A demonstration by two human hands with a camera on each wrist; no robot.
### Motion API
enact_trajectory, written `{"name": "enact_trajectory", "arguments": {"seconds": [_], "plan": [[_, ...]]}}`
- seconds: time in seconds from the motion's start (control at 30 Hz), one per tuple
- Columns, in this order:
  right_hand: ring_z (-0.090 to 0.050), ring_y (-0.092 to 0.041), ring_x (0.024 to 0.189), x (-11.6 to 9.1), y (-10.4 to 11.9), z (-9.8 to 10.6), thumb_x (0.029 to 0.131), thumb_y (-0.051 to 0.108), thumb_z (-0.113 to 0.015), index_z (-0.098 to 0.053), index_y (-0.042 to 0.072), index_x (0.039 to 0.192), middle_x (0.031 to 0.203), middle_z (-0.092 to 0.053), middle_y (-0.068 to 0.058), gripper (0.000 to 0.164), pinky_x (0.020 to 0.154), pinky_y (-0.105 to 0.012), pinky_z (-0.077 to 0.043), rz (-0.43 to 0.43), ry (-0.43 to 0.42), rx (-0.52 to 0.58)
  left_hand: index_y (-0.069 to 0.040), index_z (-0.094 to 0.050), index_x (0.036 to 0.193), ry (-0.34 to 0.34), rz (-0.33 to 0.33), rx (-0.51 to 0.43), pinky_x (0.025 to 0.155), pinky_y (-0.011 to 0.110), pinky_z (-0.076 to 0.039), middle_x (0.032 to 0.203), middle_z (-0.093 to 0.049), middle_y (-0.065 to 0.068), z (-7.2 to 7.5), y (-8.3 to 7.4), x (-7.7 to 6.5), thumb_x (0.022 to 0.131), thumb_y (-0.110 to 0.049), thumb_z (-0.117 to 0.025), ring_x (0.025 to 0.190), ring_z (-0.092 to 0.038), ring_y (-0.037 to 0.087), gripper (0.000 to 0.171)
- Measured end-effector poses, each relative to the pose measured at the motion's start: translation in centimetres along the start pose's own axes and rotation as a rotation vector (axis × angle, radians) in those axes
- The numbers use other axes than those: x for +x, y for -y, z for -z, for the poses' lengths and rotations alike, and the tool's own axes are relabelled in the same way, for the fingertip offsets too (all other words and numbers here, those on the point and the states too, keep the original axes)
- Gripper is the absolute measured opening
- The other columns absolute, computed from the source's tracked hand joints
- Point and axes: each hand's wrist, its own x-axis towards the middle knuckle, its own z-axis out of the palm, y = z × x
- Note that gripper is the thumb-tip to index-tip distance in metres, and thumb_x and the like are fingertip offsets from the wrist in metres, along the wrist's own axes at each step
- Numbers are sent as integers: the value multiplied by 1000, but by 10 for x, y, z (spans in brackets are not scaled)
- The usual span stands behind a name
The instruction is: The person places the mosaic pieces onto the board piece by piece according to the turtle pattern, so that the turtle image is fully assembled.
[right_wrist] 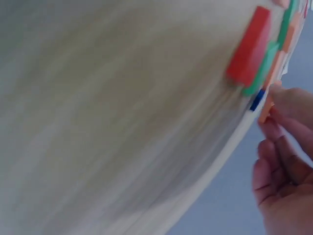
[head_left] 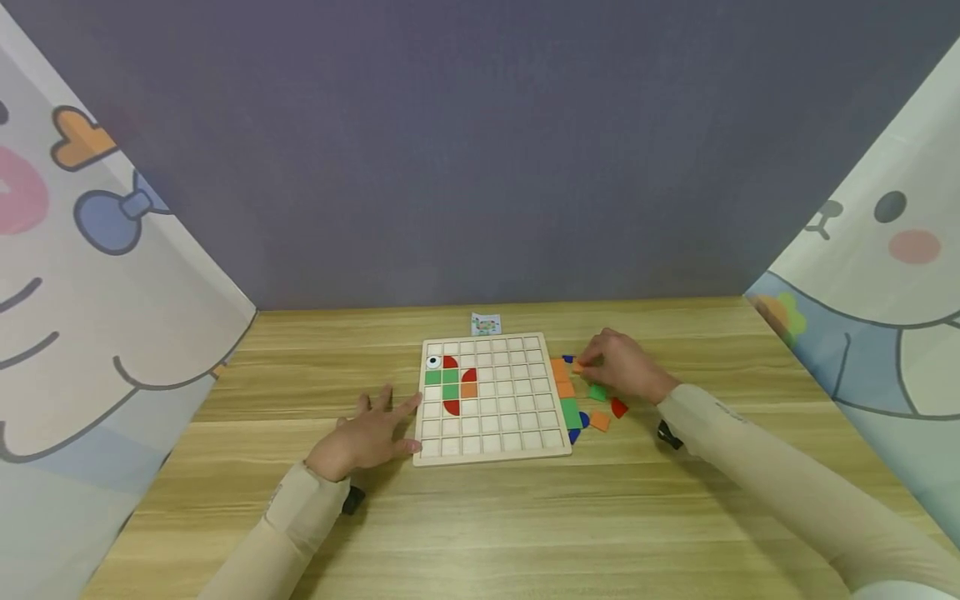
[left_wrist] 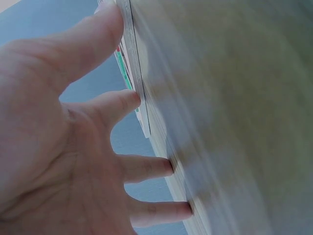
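Note:
A wooden grid board (head_left: pixel 510 425) lies on the table, holding a white eye tile (head_left: pixel 433 362) and several red, green and orange tiles at its left side. My left hand (head_left: pixel 367 437) is spread flat, thumb and index finger touching the board's left edge; its other fingertips rest on the table in the left wrist view. Beyond the board's right edge, my right hand (head_left: pixel 621 365) pinches an orange tile (right_wrist: pixel 265 108) between thumb and fingers. Close by lie a green tile (head_left: pixel 597 392), a red quarter-round tile (head_left: pixel 618 407) and a blue tile (right_wrist: pixel 257 100).
A small picture card (head_left: pixel 486 324) lies behind the board. More loose pieces sit along its right edge: a green tile (head_left: pixel 571 413), an orange square (head_left: pixel 599 422) and a blue round piece (head_left: pixel 585 420). A grey panel (head_left: pixel 495 167) stands at the table's back.

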Motion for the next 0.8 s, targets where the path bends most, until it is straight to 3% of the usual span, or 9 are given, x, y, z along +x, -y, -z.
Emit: {"name": "enact_trajectory", "arguments": {"seconds": [0.17, 0.33, 0.43, 0.63, 0.8], "plan": [[-50, -11, 82, 4, 23, -4, 81, 17, -76, -76, 10, 95, 92, -61, 8, 15, 67, -29, -47, 39, 8, 106, -25, -25, 151, -2, 3, 4, 83, 78, -25, 151, -11, 30, -1, 0, 1, 88, -50, -59, 130, -13, 60, 76], [-50, -10, 83, 15, 57, -17, 81, 15, -76, -76, 10, 95, 91, -62, 8, 14, 73, -28, -48, 218, 37, 77, -24, -25, 151, -5, 2, 5, 82, 79, -25, 151, -12, 31, 0, 1, 1, 88, -50, -59, 129, -13, 60, 77], [-51, -10, 84, 22, 84, -27, 82, 15, -75, -76, 10, 95, 90, -62, 7, 14, 75, -28, -47, 277, 92, 69, -24, -25, 151, -2, 4, -1, 82, 79, -24, 151, -12, 31, 1, 0, 0, 88, -50, -59, 130, -13, 60, 76], [-49, -9, 84, 36, 126, -47, 82, 16, -76, -77, 14, 92, 89, -62, 7, 10, 73, -23, -44, 316, 158, 29, -24, -25, 151, 2, 11, 2, 82, 78, -25, 151, -12, 31, 1, -1, -1, 88, -50, -59, 130, -12, 60, 77], [-47, -9, 80, 47, 140, -60, 80, 14, -77, -77, 14, 88, 85, -62, 7, 8, 75, -24, -42, 307, 157, -12, -24, -25, 151, 5, 12, 1, 83, 78, -25, 151, -12, 30, 1, -1, -1, 88, -51, -60, 130, -12, 60, 77]]}}
